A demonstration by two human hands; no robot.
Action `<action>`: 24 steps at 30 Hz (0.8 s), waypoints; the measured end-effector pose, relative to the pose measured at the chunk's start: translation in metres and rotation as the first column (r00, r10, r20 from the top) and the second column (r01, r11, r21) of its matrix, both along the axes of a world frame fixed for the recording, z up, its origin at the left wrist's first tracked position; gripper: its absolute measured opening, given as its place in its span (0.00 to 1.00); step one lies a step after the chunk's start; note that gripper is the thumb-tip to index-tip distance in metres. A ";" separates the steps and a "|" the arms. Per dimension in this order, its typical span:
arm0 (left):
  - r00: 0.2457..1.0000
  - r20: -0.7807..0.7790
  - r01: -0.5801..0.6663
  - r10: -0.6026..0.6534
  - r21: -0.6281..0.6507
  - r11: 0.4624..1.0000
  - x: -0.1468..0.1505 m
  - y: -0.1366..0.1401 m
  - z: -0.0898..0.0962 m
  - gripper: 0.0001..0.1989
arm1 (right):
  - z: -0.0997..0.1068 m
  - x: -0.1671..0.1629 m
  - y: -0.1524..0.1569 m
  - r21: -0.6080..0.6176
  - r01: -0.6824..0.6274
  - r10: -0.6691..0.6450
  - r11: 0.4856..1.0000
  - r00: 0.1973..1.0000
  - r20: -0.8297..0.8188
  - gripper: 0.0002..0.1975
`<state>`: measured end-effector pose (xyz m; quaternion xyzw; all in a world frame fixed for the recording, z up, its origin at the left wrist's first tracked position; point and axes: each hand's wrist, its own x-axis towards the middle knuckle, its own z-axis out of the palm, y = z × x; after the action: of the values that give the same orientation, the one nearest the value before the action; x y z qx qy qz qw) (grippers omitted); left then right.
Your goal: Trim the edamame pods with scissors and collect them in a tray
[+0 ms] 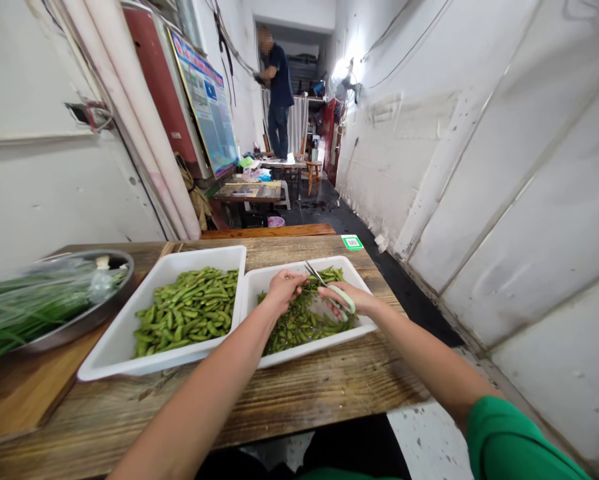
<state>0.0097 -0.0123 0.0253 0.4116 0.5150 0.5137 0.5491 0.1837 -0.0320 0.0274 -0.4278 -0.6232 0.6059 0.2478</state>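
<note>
Plainly, the largest thing around us is the white wall [484, 153] running down the right of a narrow room. Below it we have a wooden table [324, 400], its grain showing, and far back a person [279, 87] in dark clothes stands on what looks like another table [246, 192]. Before us sit two white trays side by side: the left tray [109, 350], and the right tray [250, 293] just beside it. At our far left a metal bowl [82, 325] carries long greens [34, 317], partly under clear plastic, and a wooden board [34, 393] lies beneath it. In the left tray we see a broad heap of plump green pods [189, 310]; in the right one, smaller-looking pods [296, 327] lie scattered, leaving some of the floor bare. Over that right tray we bring both hands close together. Our left hand [285, 291] has its fingertips drawn together; whether they pinch a pod is too small to tell. Our right hand [349, 298] is closed around the pale green handles of scissors [313, 271], blades slightly parted and pointing toward the left fingertips. Smallest, a green-and-white code sticker [352, 243] marks the table's far right corner.
</note>
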 end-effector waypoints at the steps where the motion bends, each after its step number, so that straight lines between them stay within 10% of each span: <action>1: 1.000 0.009 -0.025 0.025 0.016 1.000 0.001 0.000 0.000 0.18 | 0.000 0.000 0.000 -0.013 0.001 -0.001 1.000 1.000 0.007 0.20; 24: 0.973 -0.118 -0.200 0.200 0.013 0.980 -0.006 -0.004 0.007 0.11 | -0.009 0.006 0.003 0.055 -0.029 0.021 0.998 0.990 0.137 0.21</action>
<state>0.0036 -0.0161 0.0319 0.3877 0.5852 0.5412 0.4629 0.1902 -0.0287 0.0182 -0.4530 -0.6612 0.5602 0.2090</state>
